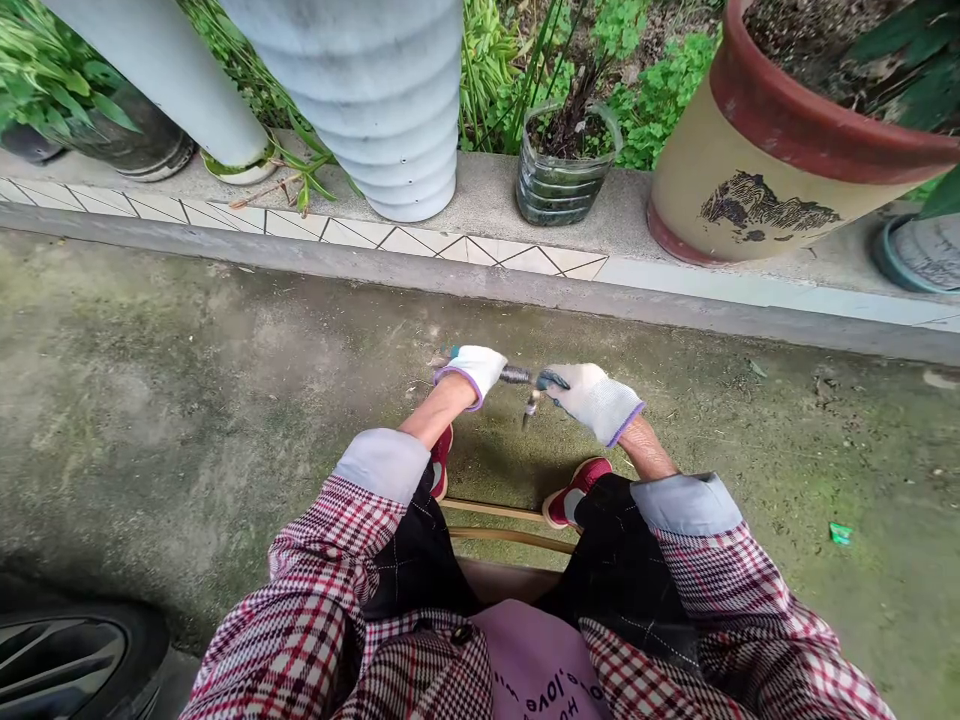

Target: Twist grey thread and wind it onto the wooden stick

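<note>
Both of my hands wear white gloves and are held out over the concrete ground in front of my knees. My left hand (471, 368) is closed around one end of a short grey metal rod or tool (519, 377). My right hand (592, 398) is closed on the other end, where a dark teal part shows. A small thin metal piece (530, 407) hangs down between the two hands. What the tool is I cannot make out. My red shoes (571, 492) rest on the ground below.
A tiled concrete ledge (480, 245) runs across ahead, bearing a large tan and red flowerpot (757, 170), a clear plastic planter (564, 165), a ribbed white column (382, 100) and a white pipe (169, 75). A wooden stool rail (502, 525) sits between my legs. A car wheel (67, 655) is at the lower left.
</note>
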The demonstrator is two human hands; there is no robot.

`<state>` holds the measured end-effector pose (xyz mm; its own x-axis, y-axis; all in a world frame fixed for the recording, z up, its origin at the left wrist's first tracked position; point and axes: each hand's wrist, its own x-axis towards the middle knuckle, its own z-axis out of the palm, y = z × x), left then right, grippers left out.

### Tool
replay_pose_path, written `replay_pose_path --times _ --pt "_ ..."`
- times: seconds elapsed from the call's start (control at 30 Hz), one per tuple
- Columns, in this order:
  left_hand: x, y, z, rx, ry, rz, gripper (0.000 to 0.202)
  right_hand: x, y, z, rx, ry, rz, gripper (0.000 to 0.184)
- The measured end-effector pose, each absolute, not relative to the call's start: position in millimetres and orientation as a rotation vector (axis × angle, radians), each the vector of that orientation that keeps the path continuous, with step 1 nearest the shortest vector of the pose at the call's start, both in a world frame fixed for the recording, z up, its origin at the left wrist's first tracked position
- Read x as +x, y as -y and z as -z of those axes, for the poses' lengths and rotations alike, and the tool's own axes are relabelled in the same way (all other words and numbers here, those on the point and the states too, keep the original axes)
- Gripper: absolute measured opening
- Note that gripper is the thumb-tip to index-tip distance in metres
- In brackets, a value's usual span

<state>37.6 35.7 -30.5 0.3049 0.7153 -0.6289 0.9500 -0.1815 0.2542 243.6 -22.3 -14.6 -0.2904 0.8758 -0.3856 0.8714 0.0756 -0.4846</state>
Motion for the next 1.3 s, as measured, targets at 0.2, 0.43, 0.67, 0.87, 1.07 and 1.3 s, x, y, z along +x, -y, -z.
replay_pose_path --times 0.2,0.43,0.67,0.87,1.07,1.3 --pt "41.1 -19.2 22.7 2.231 -1.127 0.453 0.029 271.9 3.2 19.3 -1.969 2.158 -0.983 0.019" --pt "29.4 -33.6 10.2 2.086 -1.136 -0.008 0.029 266.1 0.3 18.0 -1.955 2.043 -1.129 0.024" --pt "27.1 -44.3 24.1 1.924 -1.359 -0.139 0.029 243.5 8.5 11.3 -1.955 2.305 -0.956 0.022" --pt "30.4 -46.6 27.5 2.038 -1.568 0.168 0.036 239.0 16.7 7.8 -1.929 2.498 -0.882 0.024" --pt "37.4 -31.8 28.6 2.155 -1.359 0.587 0.034 240.7 17.3 5.9 -1.978 2.542 -0.945 0.025" --pt "35.1 -24.6 16.0 2.158 -1.062 0.448 0.025 262.0 2.6 7.0 -1.937 2.144 -1.176 0.018"
